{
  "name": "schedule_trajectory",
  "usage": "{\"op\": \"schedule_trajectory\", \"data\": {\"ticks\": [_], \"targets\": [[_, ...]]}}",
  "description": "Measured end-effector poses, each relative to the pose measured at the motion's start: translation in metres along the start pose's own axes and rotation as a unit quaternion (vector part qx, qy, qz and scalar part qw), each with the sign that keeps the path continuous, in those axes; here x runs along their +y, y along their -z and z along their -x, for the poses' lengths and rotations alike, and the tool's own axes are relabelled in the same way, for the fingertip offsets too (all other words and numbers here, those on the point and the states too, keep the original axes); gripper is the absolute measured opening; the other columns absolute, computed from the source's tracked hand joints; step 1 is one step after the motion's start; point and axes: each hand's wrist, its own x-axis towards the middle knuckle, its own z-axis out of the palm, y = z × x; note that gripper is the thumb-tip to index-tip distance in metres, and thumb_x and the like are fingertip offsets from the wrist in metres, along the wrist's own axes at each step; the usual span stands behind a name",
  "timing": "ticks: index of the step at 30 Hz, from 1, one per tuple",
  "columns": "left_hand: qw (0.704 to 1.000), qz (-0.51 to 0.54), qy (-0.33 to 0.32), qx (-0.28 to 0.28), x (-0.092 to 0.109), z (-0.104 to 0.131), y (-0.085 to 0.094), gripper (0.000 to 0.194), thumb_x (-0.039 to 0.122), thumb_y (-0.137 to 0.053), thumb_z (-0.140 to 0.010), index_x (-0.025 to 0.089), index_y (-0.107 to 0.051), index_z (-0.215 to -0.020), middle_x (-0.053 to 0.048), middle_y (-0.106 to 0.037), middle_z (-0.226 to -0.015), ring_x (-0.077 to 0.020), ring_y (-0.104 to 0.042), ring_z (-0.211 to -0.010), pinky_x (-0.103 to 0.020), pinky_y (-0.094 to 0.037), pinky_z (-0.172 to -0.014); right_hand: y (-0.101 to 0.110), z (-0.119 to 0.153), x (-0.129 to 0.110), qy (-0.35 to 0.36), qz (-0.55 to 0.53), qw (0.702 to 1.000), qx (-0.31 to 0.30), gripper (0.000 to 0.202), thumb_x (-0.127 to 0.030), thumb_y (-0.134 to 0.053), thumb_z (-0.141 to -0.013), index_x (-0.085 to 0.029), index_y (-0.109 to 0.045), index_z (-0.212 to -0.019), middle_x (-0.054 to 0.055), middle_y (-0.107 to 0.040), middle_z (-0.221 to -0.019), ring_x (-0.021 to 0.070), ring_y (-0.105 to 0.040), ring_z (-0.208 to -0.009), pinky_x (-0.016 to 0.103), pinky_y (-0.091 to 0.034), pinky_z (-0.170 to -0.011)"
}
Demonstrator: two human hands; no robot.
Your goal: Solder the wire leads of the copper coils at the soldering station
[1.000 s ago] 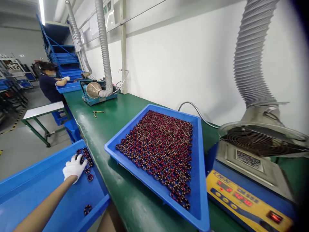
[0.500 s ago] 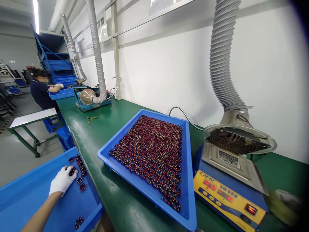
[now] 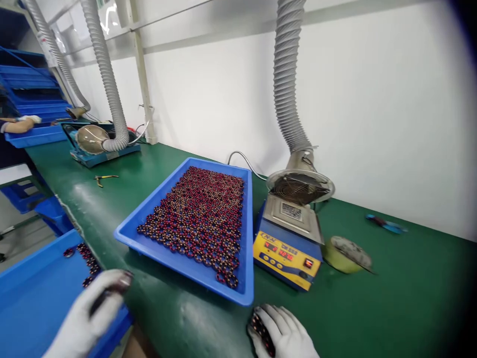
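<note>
In the head view my right hand [image 3: 285, 333], in a white glove, is closed round a dark wound ring coil [image 3: 263, 333] with copper-coloured marks, low over the front of the green bench. My gloved left hand [image 3: 87, 315] is blurred, its fingers curled above the near rim of the lower blue tray [image 3: 33, 293]. Something dark shows between its thumb and fingers, too smeared to make out. Several loose ring coils [image 3: 89, 261] lie along that tray's right side. A second blue tray [image 3: 179, 271] on the bench holds close rows of the same red and copper coils.
Right of the bench tray stands a blue and yellow heated unit [image 3: 286, 253] with lit digits, below a fume hose [image 3: 286, 74]. Beside it are a yellowish pot [image 3: 346, 253] and a blue-handled tool [image 3: 387, 223]. Pliers [image 3: 102, 179] lie at left; a co-worker's arm [image 3: 20, 124] is beyond.
My left hand has lifted from the coils and moved right toward the tray rim. My right hand has come into view holding a coil. The view has turned right.
</note>
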Motion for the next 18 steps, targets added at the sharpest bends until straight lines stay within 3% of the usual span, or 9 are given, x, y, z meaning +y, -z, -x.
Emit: {"op": "schedule_trajectory", "data": {"ticks": [1, 3, 5, 8, 10, 12, 15, 16, 18], "targets": [[0.992, 0.008, -0.099, -0.078, 0.023, 0.001, -0.019, 0.013, 0.034, -0.049, -0.078, 0.026, -0.057, -0.085, 0.0, -0.066, -0.088, -0.015, -0.064, -0.08, -0.022, -0.054, -0.071, 0.004, 0.001, -0.001, -0.021, -0.015, 1.0, 0.001, 0.023, -0.038, -0.053, -0.078, -0.018, -0.063, -0.083, 0.006, -0.071, -0.077, 0.0219, -0.066, -0.069, 0.039, -0.048, -0.073], [0.949, -0.039, -0.211, -0.23, 0.061, 0.005, -0.06, 0.016, 0.024, -0.058, -0.071, 0.026, -0.055, -0.086, -0.001, -0.063, -0.094, -0.0148, -0.061, -0.081, -0.023, -0.052, -0.071, 0.013, 0.007, 0.002, -0.056, -0.056, 0.997, 0.014, 0.028, -0.041, -0.056, -0.076, -0.018, -0.062, -0.09, 0.007, -0.07, -0.084, 0.0243, -0.066, -0.075, 0.042, -0.048, -0.078], [0.881, -0.106, -0.386, -0.252, 0.087, 0.012, -0.102, 0.026, 0.036, -0.067, -0.065, 0.026, -0.054, -0.085, 0.001, -0.063, -0.085, -0.0151, -0.059, -0.065, -0.025, -0.049, -0.054, 0.022, 0.015, 0.012, -0.1, -0.11, 0.988, 0.045, 0.034, -0.043, -0.056, -0.077, -0.018, -0.059, -0.101, 0.009, -0.069, -0.096, 0.0266, -0.064, -0.087, 0.045, -0.046, -0.084], [0.831, -0.107, -0.494, -0.232, 0.109, 0.022, -0.156, 0.02, 0.036, -0.066, -0.07, 0.024, -0.054, -0.081, 0.001, -0.062, -0.074, -0.017, -0.056, -0.057, -0.028, -0.038, -0.043, 0.031, 0.029, 0.029, -0.244, -0.219, 0.941, 0.08, 0.031, -0.037, -0.05, -0.083, -0.02, -0.059, -0.107, 0.01, -0.066, -0.106, 0.0259, -0.062, -0.098, 0.043, -0.047, -0.087], [0.81, -0.092, -0.535, -0.222, 0.12, 0.025, -0.179, 0.012, 0.034, -0.059, -0.079, 0.025, -0.054, -0.086, 0.001, -0.062, -0.078, -0.0164, -0.053, -0.057, -0.028, -0.034, -0.043, 0.032, 0.034, 0.036, -0.38, -0.312, 0.867, 0.083, 0.032, -0.042, -0.046, -0.085, -0.02, -0.063, -0.101, 0.011, -0.066, -0.106, 0.026, -0.062, -0.098, 0.041, -0.049, -0.087], [0.801, -0.073, -0.554, -0.215, 0.132, 0.025, -0.191, 0.013, 0.032, -0.051, -0.085, 0.026, -0.053, -0.097, 0.0, -0.062, -0.096, -0.0154, -0.053, -0.063, -0.029, -0.033, -0.044, 0.03, 0.034, 0.041, -0.497, -0.418, 0.757, 0.07, 0.041, -0.051, -0.044, -0.083, -0.018, -0.066, -0.096, 0.012, -0.067, -0.105, 0.0273, -0.061, -0.099, 0.043, -0.047, -0.089], [0.806, -0.056, -0.553, -0.203, 0.146, 0.023, -0.195, 0.023, 0.032, -0.045, -0.088, 0.028, -0.05, -0.11, -0.001, -0.056, -0.117, -0.0164, -0.054, -0.076, -0.03, -0.035, -0.048, 0.026, 0.032, 0.048, -0.574, -0.558, 0.594, 0.079, 0.049, -0.058, -0.043, -0.081, -0.017, -0.068, -0.09, 0.012, -0.07, -0.098, 0.029, -0.062, -0.098, 0.046, -0.046, -0.09], [0.809, -0.053, -0.551, -0.199, 0.146, 0.023, -0.192, 0.024, 0.032, -0.045, -0.089, 0.029, -0.05, -0.112, 0.0, -0.056, -0.118, -0.0168, -0.054, -0.079, -0.03, -0.036, -0.05, 0.026, 0.032, 0.052, -0.575, -0.592, 0.559, 0.089, 0.049, -0.059, -0.043, -0.08, -0.018, -0.068, -0.086, 0.012, -0.071, -0.094, 0.0295, -0.063, -0.095, 0.047, -0.048, -0.087], [0.82, -0.057, -0.536, -0.192, 0.136, 0.026, -0.183, 0.022, 0.035, -0.047, -0.088, 0.032, -0.051, -0.11, 0.004, -0.06, -0.112, -0.0148, -0.055, -0.083, -0.028, -0.04, -0.052, 0.025, 0.034, 0.061, -0.549, -0.631, 0.539, 0.101, 0.049, -0.059, -0.04, -0.081, -0.02, -0.069, -0.079, 0.011, -0.072, -0.086, 0.0301, -0.066, -0.087, 0.049, -0.053, -0.077]]}}
